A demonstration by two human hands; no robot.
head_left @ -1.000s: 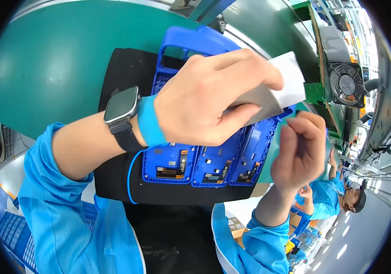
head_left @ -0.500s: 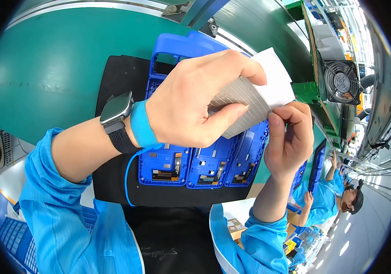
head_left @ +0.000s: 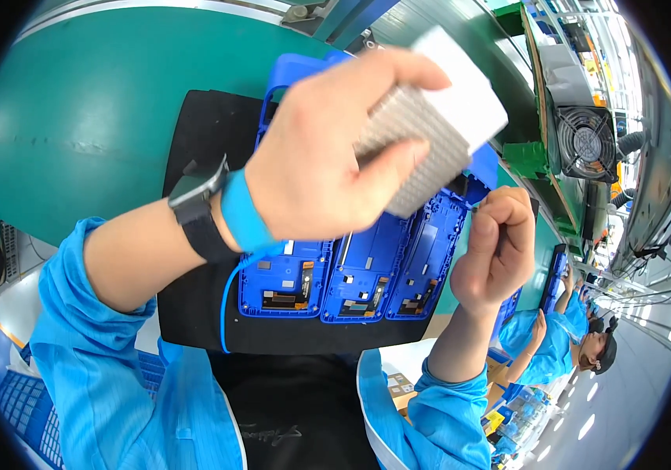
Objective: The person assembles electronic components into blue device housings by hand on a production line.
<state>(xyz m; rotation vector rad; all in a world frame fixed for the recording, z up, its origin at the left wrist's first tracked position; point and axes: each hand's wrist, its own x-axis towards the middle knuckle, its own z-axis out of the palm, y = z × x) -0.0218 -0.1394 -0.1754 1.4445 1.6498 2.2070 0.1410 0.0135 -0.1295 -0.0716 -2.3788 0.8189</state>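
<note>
My left hand (head_left: 324,149) grips a sheet of grey adhesive strips (head_left: 422,153) on a white backing sheet (head_left: 465,90), thumb in front and fingers behind. The sheet is blurred by motion. Just right of it, my right hand (head_left: 496,247) is closed in a pinch, apart from the sheet. A tiny dark bit shows at its fingertips, too small to name. Below both hands, blue plastic housings (head_left: 284,278) lie side by side, holding small pads and dark parts with orange ends. My left hand hides much of their upper part.
The housings rest on a black mat (head_left: 194,305) on a green bench (head_left: 100,117). A blue cord (head_left: 224,313) runs from my left wristband. A fan (head_left: 586,142) stands beyond a green-edged shelf at right. A person in blue (head_left: 547,348) works farther right.
My left hand has lifted the sheet up and away from my right hand. My right hand has pulled apart from the sheet's corner and stays pinched, slightly lower.
</note>
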